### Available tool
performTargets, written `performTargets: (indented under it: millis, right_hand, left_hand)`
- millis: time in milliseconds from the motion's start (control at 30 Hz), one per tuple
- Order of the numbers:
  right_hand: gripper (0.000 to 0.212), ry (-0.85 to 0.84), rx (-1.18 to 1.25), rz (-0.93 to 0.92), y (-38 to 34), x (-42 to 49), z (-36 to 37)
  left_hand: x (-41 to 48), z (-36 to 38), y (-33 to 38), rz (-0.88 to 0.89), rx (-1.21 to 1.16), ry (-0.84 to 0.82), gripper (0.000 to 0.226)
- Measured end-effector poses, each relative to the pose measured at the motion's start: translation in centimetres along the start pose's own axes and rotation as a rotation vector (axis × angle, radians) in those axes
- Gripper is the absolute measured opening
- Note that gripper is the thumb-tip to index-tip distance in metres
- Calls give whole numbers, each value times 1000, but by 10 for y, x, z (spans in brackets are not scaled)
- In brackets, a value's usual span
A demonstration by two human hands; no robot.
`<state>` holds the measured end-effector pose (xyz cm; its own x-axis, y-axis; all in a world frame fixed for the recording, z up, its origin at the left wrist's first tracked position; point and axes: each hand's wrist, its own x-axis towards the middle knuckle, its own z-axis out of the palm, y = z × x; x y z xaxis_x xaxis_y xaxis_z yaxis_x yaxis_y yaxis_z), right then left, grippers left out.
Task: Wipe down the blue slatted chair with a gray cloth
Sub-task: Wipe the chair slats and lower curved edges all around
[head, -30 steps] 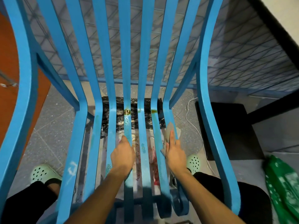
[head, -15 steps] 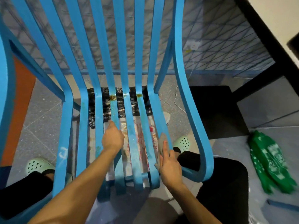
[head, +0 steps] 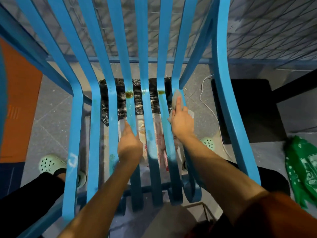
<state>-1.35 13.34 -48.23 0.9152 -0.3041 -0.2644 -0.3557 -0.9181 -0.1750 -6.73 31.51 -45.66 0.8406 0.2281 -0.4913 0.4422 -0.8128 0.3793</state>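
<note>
The blue slatted chair [head: 94,117] fills the view, seen from above and in front, its slats bending from seat up into the back. My right hand [head: 181,120] presses a gray cloth [head: 175,100] flat on the rightmost seat slat, fingertips near the bend. My left hand [head: 129,145] grips a middle seat slat, fingers curled around it. Brown stains [head: 129,94] sit on the middle slats at the bend.
Under the seat lie black plastic [head: 152,100] and printed paper. My feet in pale green clogs [head: 49,164] stand either side. A green patterned bag [head: 303,170] lies on the right, a dark mat [head: 250,107] and white cable [head: 207,100] beside the chair.
My right hand has slid the cloth forward along the right slat, from near the seat's front edge toward the bend. The left hand still holds its slat. The view has shifted.
</note>
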Motion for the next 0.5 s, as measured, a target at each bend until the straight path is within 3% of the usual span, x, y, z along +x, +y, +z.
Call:
performTargets:
  millis: [200,500]
  right_hand:
    - [74,4,-3,11,-17,43,-5]
    - [65,17,39,-16,13,-19,18]
  left_hand:
    - [-2,3,-5,102,-65,75,63]
    - [3,-6,-2,84,21,0,57]
